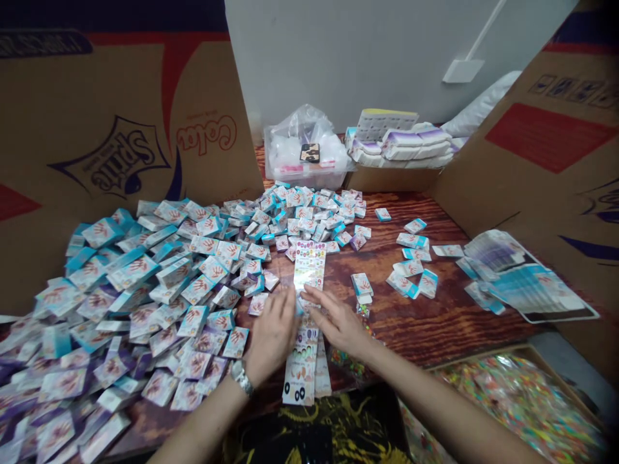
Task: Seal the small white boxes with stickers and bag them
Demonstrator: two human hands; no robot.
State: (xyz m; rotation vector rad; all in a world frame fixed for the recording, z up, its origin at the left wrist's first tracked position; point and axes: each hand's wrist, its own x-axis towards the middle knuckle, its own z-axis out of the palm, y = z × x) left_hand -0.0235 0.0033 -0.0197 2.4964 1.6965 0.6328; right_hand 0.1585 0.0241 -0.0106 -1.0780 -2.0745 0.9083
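Printed paper strips [298, 383] lie lengthwise before me, with small coloured pictures on them. Their far end [310, 261] shows beyond my fingers. My left hand [275, 332], with a metal watch [242, 377] at the wrist, is closed at the left edge of a strip, fingers together. From the right, my right hand [338, 322] reaches over the same strip, fingers bent onto it; the fingertips nearly meet the left hand. Part of the paper is hidden under both hands. Close to the right hand stand a small box [361, 285] and a small bag of coloured beads [363, 310].
A large heap of small printed boxes [159, 277] covers the left side. Flat cartons [536, 283] fan out at right, near several loose boxes [412, 267]. Cardboard walls [203, 84] flank the table. An open box of coloured packets [522, 393] sits at lower right.
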